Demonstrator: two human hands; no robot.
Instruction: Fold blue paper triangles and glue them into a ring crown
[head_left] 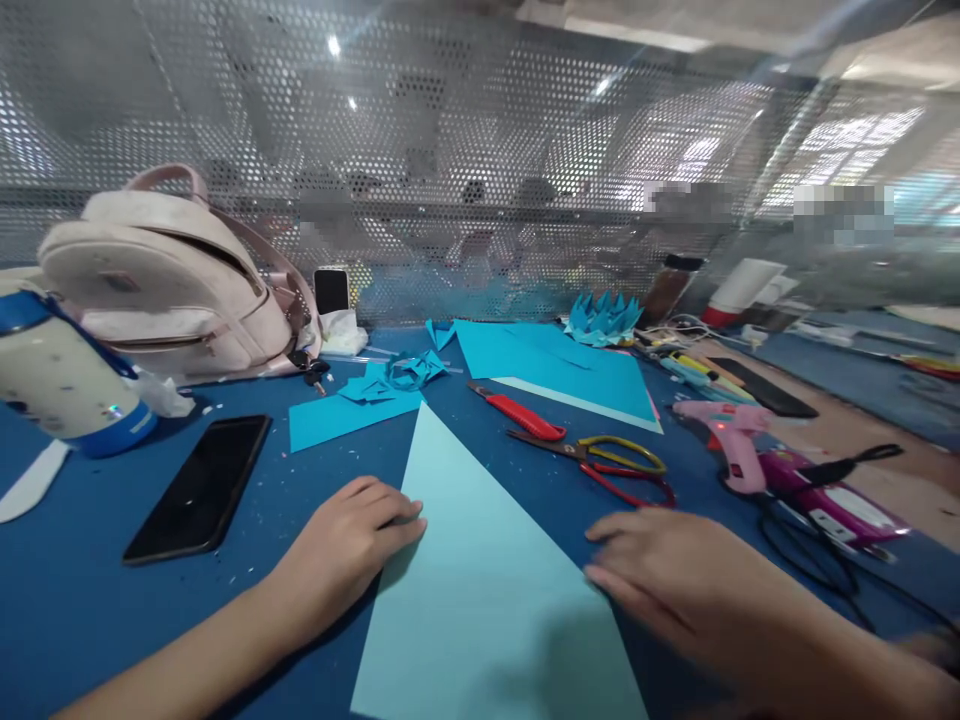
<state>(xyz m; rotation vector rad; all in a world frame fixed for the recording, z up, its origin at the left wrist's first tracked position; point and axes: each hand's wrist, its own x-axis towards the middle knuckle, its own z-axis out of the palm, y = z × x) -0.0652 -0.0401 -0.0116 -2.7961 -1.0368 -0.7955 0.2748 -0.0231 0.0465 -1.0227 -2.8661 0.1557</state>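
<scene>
A light blue paper sheet point(480, 580), folded into a tall triangle, lies flat on the blue table point(75, 600) in front of me. My left hand point(349, 545) rests on its left edge, fingertips touching the paper. My right hand point(675, 585) lies palm down at its right edge, fingers pointing left onto the paper. Neither hand grips anything.
Scissors point(607, 462) and a red utility knife point(521, 412) lie just beyond the sheet. A black phone point(199, 487) is at the left, a bottle point(64, 375) and pink backpack point(165, 280) behind it. A pink glue gun point(731, 440), cables and blue paper pieces point(555, 365) sit further back.
</scene>
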